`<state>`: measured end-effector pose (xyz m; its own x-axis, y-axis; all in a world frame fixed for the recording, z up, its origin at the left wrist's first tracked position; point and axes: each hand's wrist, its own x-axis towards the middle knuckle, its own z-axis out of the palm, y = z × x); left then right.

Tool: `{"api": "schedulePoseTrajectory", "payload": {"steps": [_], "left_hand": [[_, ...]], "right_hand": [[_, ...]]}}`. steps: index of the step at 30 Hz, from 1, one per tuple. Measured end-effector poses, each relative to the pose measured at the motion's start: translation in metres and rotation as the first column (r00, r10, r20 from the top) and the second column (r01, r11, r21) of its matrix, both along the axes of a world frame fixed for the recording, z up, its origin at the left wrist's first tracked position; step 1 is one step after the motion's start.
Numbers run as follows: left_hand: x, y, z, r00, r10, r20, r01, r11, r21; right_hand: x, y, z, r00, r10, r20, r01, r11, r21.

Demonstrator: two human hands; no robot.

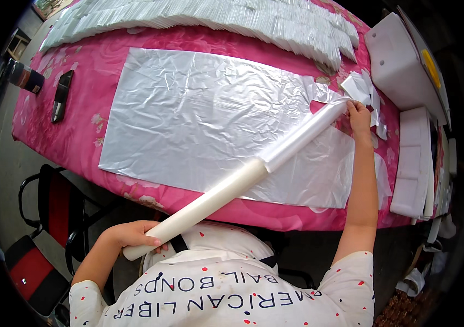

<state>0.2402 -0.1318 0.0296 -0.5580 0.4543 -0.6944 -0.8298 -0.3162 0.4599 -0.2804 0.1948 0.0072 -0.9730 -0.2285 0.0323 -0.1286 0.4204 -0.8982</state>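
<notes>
White tube [205, 199]: slants from lower left to centre, thin white plastic [305, 134] around its upper part.
Left hand [133, 234]: fingers curled around the tube's lower end.
Right hand [359, 115]: fingertips pinching the plastic, right of centre.
Handling: steady tube, even tension should limit creases.
Surroundings: silvery plastic sheet [188, 114] underneath; crumpled scraps [360, 87], upper right, could snag.

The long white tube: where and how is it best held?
Probably by the bare lower end of the white tube, from the left, as the left hand does, curling around it: it is slim and round, and that end slants past the table's edge toward the person.
</notes>
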Motion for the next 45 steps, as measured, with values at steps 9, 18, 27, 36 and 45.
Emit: {"api": "schedulePoseTrajectory", "payload": {"steps": [9, 18, 27, 36, 45], "left_hand": [[-0.085, -0.010, 0.050, 0.746, -0.620, -0.243, 0.307, 0.644, -0.700], [-0.173, 0.026, 0.028, 0.123, -0.869, -0.480, -0.650, 0.295, -0.700], [-0.145, 0.051, -0.010, -0.013, -0.934, -0.358, -0.382, 0.335, -0.861], [-0.130, 0.081, -0.012, 0.161, -0.937, -0.309, -0.376, 0.232, -0.897], [-0.123, 0.090, -0.011, 0.219, -0.927, -0.304, -0.365, 0.211, -0.907]], "right_hand": [[0.056, -0.053, 0.015, 0.970, 0.201, 0.139, -0.184, 0.975, -0.124], [0.083, -0.130, 0.012, 0.860, 0.497, 0.118, -0.496, 0.867, -0.039], [0.074, -0.133, 0.017, 0.837, 0.489, 0.246, -0.498, 0.867, -0.030], [0.174, -0.117, 0.064, 0.713, 0.690, -0.127, -0.680, 0.724, 0.116], [0.224, -0.079, 0.038, 0.635, 0.700, -0.326, -0.470, 0.685, 0.556]]}}
